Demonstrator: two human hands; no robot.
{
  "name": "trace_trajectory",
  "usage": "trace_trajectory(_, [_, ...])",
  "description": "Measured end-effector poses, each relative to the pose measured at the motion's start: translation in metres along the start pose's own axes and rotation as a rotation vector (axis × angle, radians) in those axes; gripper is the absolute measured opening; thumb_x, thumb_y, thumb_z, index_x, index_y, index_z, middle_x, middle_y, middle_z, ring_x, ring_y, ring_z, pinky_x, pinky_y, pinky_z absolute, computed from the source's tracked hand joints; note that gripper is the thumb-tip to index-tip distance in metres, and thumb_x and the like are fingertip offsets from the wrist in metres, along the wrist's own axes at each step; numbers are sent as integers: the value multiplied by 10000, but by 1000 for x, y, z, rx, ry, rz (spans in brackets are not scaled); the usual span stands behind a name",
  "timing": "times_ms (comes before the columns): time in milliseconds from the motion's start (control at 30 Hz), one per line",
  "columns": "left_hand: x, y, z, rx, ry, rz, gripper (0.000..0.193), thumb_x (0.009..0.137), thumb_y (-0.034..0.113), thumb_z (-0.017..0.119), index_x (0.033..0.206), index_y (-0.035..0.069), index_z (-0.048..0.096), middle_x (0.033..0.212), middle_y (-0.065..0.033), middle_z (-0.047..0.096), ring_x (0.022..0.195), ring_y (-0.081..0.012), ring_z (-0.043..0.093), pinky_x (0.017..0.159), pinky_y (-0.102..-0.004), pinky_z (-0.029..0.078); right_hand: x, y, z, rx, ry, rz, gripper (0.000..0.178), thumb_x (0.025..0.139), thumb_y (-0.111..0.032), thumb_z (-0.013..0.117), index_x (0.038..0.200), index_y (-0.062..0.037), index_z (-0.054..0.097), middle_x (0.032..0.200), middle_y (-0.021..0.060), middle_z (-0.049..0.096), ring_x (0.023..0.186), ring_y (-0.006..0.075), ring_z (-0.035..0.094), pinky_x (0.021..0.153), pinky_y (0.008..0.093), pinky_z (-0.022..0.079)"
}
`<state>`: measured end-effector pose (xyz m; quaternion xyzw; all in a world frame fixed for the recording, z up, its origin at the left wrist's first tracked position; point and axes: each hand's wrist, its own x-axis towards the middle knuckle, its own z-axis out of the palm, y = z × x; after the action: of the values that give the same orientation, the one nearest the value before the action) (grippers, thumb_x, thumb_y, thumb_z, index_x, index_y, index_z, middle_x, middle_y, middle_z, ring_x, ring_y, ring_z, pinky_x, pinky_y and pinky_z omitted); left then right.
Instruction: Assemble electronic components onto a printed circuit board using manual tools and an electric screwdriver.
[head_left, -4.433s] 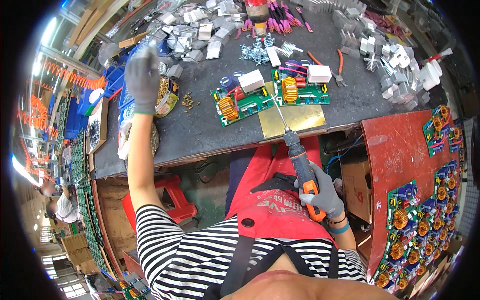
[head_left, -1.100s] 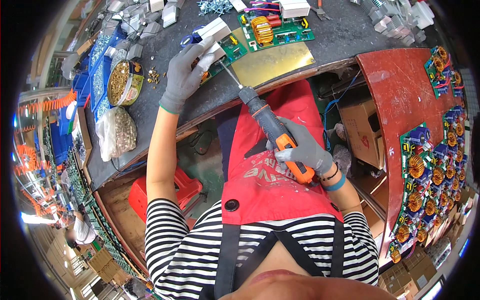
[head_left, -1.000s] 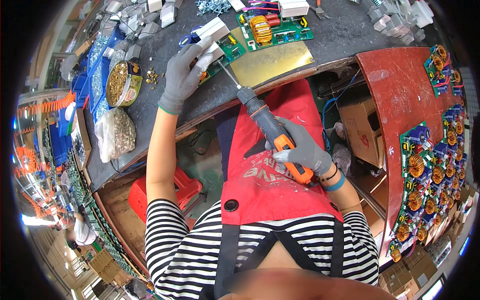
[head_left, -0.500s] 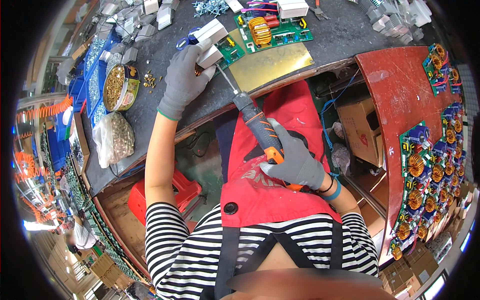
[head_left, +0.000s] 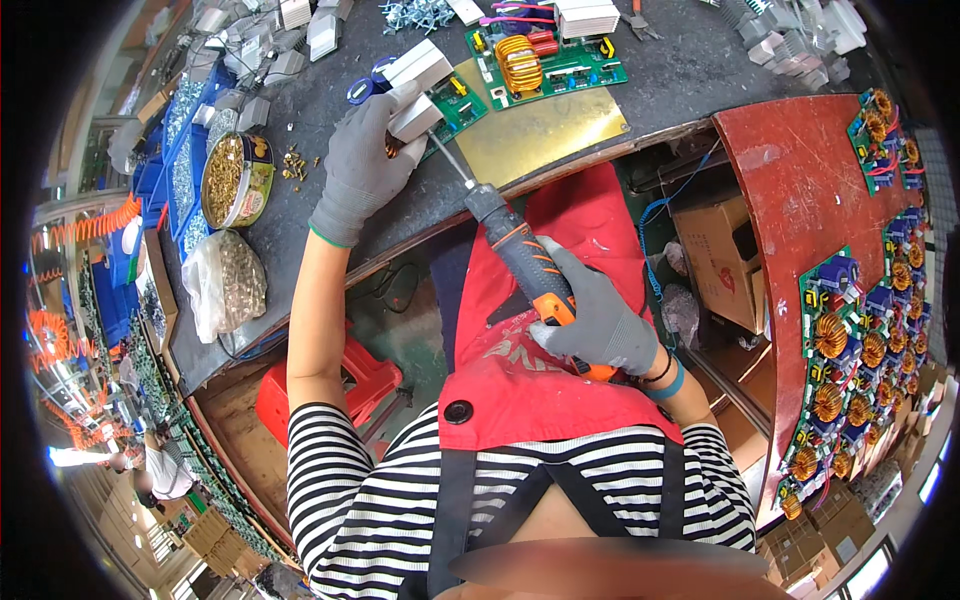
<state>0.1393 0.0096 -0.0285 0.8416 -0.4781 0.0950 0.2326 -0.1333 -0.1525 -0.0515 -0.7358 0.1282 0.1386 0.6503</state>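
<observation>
My gloved left hand [head_left: 370, 150] grips the near left end of a green circuit board [head_left: 462, 112], which carries two silver heat sinks [head_left: 418, 64] and blue capacitors. Its fingers wrap round the board beside the nearer heat sink, partly hiding the parts there. In my gloved right hand [head_left: 598, 325] is a black and orange electric screwdriver [head_left: 532, 262], held at a slant over my red apron. The long bit [head_left: 452, 155] points up and left, its tip at the nearer heat sink; exact contact is too small to tell. A brass-coloured plate [head_left: 545, 135] lies right of this board.
Another circuit board [head_left: 545, 65] with a copper coil sits behind the plate. At left are a tub of brass screws [head_left: 225, 180], blue bins of screws [head_left: 185, 150] and a plastic bag [head_left: 225, 285]. Several boards [head_left: 830, 335] line the red panel [head_left: 765, 200] at right.
Little has moved. My left hand and the board are shifted very slightly left, and the screwdriver stays at nearly the same slant with its bit by the heat sink.
</observation>
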Motion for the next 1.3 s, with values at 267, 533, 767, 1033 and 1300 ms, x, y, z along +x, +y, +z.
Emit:
trace_trajectory(267, [0, -1, -3, -6, -29, -8, 509, 755, 120, 773, 1221, 66, 575, 1118, -165, 663, 1019, -347, 657, 841, -392, 523, 13, 10, -15, 551, -211, 24, 731, 693, -88, 690, 1361, 26, 416, 914, 95, 620, 721, 141, 619, 628, 294, 551])
trace_trajectory(533, [0, -4, 1, 12, -4, 17, 537, 714, 109, 761, 1219, 114, 580, 989, -120, 628, 927, -350, 632, 787, -434, 514, 17, 30, 3, 1363, -506, 91, 810, 664, -166, 668, 1391, 13, 360, 893, 100, 542, 551, 175, 553, 463, 302, 507])
trace_trajectory(767, [1, -9, 1, -14, 34, 98, 593, 679, 110, 768, 1244, 114, 586, 959, -118, 611, 896, -345, 624, 771, -422, 509, 22, 35, 7, 1484, -579, 126, 852, 675, -162, 673, 1434, 6, 323, 920, 103, 530, 567, 180, 545, 451, 309, 488])
trace_trajectory(1033, [0, -4, -7, 1, 40, 151, 630, 689, 134, 762, 1283, 114, 555, 951, -126, 588, 885, -351, 606, 770, -436, 493, 11, 4, -6, 875, -354, 54, 559, 714, -110, 690, 1194, -24, 417, 888, 94, 563, 621, 163, 570, 516, 303, 495])
trace_trajectory(1300, [52, -48, -39, -523, 390, -347, 303, 888, 208, 693, 1112, 4, 688, 896, -43, 705, 766, -86, 623, 730, -256, 504, -20, 23, -35, 667, -266, 17, 794, 697, -68, 732, 1390, -24, 346, 919, 102, 601, 651, 158, 607, 560, 289, 518])
